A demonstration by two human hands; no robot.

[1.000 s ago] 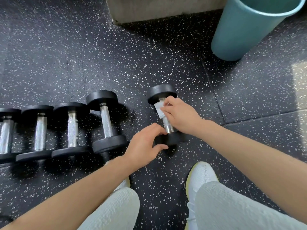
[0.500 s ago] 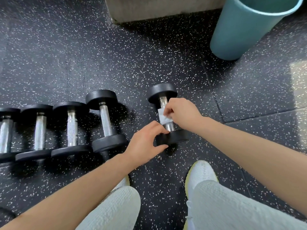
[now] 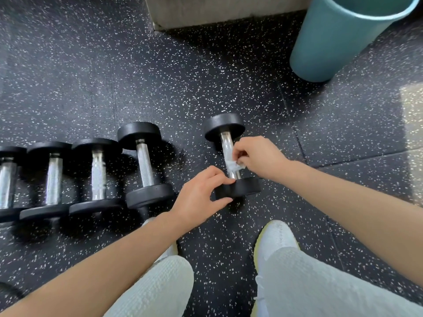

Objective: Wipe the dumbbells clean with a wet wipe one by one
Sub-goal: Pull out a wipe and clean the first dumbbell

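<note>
Currently mid-wipe: dumbbell [image 3: 226, 143] lies centre frame on speckled floor [image 3: 206, 76], apart from row. Our right hand [image 3: 261, 156] pinches wet wipe [image 3: 234, 165] against lower handle; our left hand [image 3: 199, 193] curls round near head, steadying. We judge handle partly done, heads left; row of four dumbbells [image 3: 98, 170] at left, wiped or not, we cannot tell. Teal bin [image 3: 338, 37] upper right, concrete block [image 3: 217, 10] top centre, our shoe [image 3: 274, 236] below; nothing blocks.
</note>
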